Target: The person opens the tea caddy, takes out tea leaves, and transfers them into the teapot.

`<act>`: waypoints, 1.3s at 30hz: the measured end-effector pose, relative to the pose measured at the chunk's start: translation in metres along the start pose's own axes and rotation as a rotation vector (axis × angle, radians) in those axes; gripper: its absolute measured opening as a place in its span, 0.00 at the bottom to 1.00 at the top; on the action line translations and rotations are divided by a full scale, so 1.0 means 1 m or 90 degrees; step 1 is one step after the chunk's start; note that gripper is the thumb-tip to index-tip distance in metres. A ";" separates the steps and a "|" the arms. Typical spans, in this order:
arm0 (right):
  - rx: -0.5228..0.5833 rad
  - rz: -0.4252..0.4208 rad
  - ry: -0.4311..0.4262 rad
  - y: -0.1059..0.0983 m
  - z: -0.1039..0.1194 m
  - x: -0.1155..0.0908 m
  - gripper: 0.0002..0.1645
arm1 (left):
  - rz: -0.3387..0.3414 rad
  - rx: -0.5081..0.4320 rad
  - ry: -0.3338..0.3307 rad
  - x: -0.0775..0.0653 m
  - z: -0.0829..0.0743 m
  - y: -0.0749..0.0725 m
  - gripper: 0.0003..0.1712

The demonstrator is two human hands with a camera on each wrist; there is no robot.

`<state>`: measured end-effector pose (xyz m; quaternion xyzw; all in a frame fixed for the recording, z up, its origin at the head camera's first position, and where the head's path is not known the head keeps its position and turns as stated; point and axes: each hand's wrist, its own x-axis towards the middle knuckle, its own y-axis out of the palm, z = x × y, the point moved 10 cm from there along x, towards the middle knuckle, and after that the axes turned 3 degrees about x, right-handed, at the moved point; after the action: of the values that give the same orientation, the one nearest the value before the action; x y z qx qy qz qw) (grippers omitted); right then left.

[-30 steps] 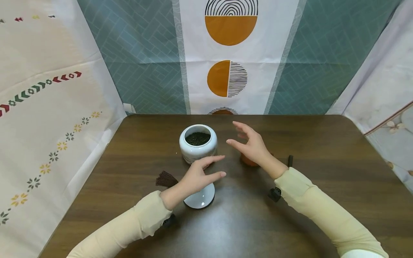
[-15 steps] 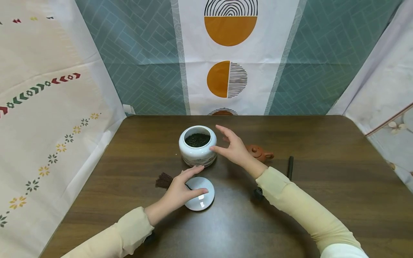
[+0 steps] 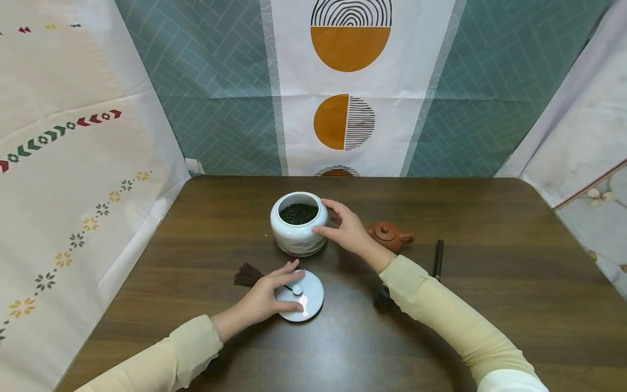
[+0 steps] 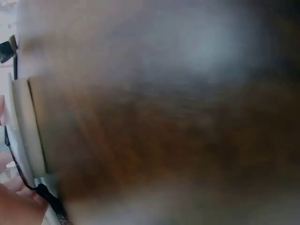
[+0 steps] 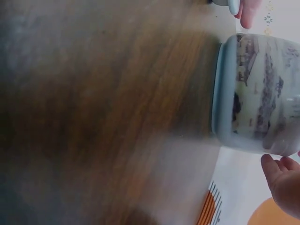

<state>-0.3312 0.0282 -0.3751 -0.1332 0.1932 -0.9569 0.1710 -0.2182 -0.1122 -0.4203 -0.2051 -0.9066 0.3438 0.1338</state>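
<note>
A white porcelain tea jar [image 3: 296, 239] holding dark dry tea leaves [image 3: 299, 214] stands uncovered at the middle of the table. My right hand [image 3: 350, 231] holds its right side, thumb in front and fingers toward the back; the right wrist view shows fingertips against the jar's printed wall [image 5: 262, 93]. Nearer to me lies the jar's white lid [image 3: 313, 296], its round knob [image 3: 297, 289] upward, with a dark cord and brown tassel [image 3: 248, 275]. Over the lid's left part my left hand [image 3: 262, 299] spreads thumb and fingers around the knob, apart from it.
A small reddish-brown clay teapot [image 3: 385, 235] sits right of the jar, partly behind the right hand. Further right lies a dark stick-like thing [image 3: 438, 258], its near end hidden by the sleeve. Patterned cloths [image 3: 225, 109] hang behind the wooden table [image 3: 480, 218].
My right hand has moved left from above the teapot to the jar's side, uncovering the teapot. My left hand has drawn back toward me and lowered over the lid.
</note>
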 end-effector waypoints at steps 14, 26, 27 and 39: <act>-0.004 0.007 0.009 -0.002 -0.002 0.006 0.43 | 0.079 -0.036 0.057 0.009 0.005 0.008 0.28; -0.036 0.018 0.007 -0.001 0.000 0.007 0.43 | 0.115 -0.123 0.102 0.009 0.002 0.019 0.25; -0.036 0.017 0.004 -0.001 0.001 0.007 0.43 | 0.115 -0.128 0.105 0.009 0.001 0.020 0.24; -0.032 0.020 0.008 0.000 -0.003 0.007 0.43 | 0.063 -0.187 0.076 0.003 -0.004 0.010 0.20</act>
<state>-0.3386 0.0267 -0.3760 -0.1284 0.2203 -0.9498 0.1812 -0.2163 -0.1018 -0.4232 -0.2870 -0.9262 0.2012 0.1386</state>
